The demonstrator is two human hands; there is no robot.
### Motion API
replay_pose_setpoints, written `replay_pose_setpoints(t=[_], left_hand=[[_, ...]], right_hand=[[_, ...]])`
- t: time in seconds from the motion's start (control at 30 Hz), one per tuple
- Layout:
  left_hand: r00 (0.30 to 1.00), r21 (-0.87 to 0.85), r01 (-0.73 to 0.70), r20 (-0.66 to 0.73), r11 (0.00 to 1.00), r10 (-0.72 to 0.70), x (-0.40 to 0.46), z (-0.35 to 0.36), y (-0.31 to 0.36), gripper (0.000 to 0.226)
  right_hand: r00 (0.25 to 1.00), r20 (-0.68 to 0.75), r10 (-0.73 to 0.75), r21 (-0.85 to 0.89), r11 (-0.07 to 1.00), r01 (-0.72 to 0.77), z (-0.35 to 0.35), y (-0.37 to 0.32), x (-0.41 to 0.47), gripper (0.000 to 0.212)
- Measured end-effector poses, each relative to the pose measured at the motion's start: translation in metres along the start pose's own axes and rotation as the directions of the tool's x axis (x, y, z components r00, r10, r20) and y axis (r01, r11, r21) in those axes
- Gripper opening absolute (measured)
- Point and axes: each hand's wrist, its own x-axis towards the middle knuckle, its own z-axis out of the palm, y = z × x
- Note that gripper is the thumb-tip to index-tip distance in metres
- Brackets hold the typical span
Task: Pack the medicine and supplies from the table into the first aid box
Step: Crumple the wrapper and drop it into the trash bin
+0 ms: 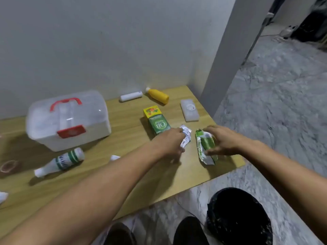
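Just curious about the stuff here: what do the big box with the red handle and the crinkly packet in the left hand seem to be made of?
The first aid box looks like glossy plastic: frosted see-through lid, white base, light glinting off it. The packet in the left hand looks like silvery foil, creased and shiny, though that is uncertain.

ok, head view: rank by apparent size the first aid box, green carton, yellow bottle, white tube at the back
1. first aid box, by far the largest
2. green carton, partly hidden by the left hand
3. yellow bottle
4. white tube

The bottle and tube lie farther from the camera and look close in size, so their order is unsure.
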Motion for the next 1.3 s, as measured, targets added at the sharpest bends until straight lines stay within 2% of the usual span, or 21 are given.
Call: replay_pose_setpoints(t=[0.1, 0.27, 0.4, 0.47, 0.57, 0.67, 0.73, 0.83, 0.9, 0.97, 1.0, 1.07, 1.13, 1.3], left_hand=[[0.999, 0.089, -0.008, -0.036, 0.996, 0.012, 0.011, 0.022, 0.001, 0.032], [0.987, 0.029, 0.078, -0.142, 0.996, -0.074, 0.011, 0.051, 0.008, 0.026], [0.976, -0.029, 0.135, -0.170, 0.990, -0.138, -0.001, 0.061, 0.030, 0.027], [0.972, -0.051, 0.156, -0.171, 0.986, -0.163, -0.007, 0.066, 0.043, 0.030], [0.974, -0.057, 0.184, -0.124, 0.981, -0.190, -0.010, 0.071, 0.058, 0.039], [0.977, 0.067, 0.198, -0.090, 0.978, -0.192, -0.008, 0.076, 0.077, 0.056], [0.978, 0.130, 0.193, -0.100, 0.973, -0.180, -0.005, 0.078, 0.089, 0.064], [0.987, 0.178, 0.148, -0.094, 0.973, -0.133, 0.002, 0.081, 0.103, 0.072], [0.991, 0.161, 0.081, -0.115, 0.984, -0.063, 0.009, 0.084, 0.111, 0.052], [0.988, 0.136, 0.003, -0.156, 0.991, 0.018, 0.013, 0.085, 0.123, 0.023], [0.985, 0.090, -0.021, -0.171, 0.996, 0.036, 0.016, 0.086, 0.132, 0.015], [0.976, -0.037, -0.020, -0.219, 0.999, 0.012, 0.019, 0.085, 0.149, 0.015], [0.962, -0.091, -0.034, -0.274, 0.995, 0.008, 0.026, 0.090, 0.164, 0.015], [0.892, -0.074, -0.239, -0.410, 0.968, 0.189, 0.046, 0.114, 0.205, 0.020]], right_hand=[[1.000, -0.031, -0.001, -0.007, 1.000, 0.000, 0.024, 0.015, 0.006, 0.083], [0.984, -0.177, 0.033, 0.054, 0.998, -0.024, 0.064, 0.034, -0.001, 0.082], [0.945, -0.263, 0.196, 0.273, 0.954, -0.122, 0.082, 0.044, -0.028, 0.086], [0.917, -0.298, 0.266, 0.381, 0.913, -0.141, 0.087, 0.048, -0.045, 0.077], [0.894, -0.257, 0.367, 0.598, 0.787, -0.151, 0.092, 0.056, -0.064, 0.053], [0.875, -0.173, 0.452, 0.811, 0.569, -0.133, 0.102, 0.069, -0.070, 0.052], [0.832, -0.189, 0.522, 0.880, 0.466, -0.092, 0.105, 0.078, -0.071, 0.048], [0.810, -0.181, 0.557, 0.931, 0.362, -0.041, 0.109, 0.091, -0.073, 0.034], [0.799, -0.189, 0.571, 0.944, 0.328, -0.011, 0.111, 0.102, -0.074, 0.027], [0.780, -0.200, 0.592, 0.952, 0.306, 0.012, 0.113, 0.115, -0.076, 0.028], [0.774, -0.202, 0.600, 0.956, 0.293, 0.022, 0.116, 0.123, -0.078, 0.028], [0.768, -0.208, 0.605, 0.959, 0.282, 0.038, 0.121, 0.137, -0.084, 0.028], [0.758, -0.201, 0.621, 0.962, 0.270, 0.034, 0.129, 0.153, -0.093, 0.029], [0.681, -0.172, 0.712, 0.961, 0.275, -0.045, 0.156, 0.192, -0.127, 0.029]])
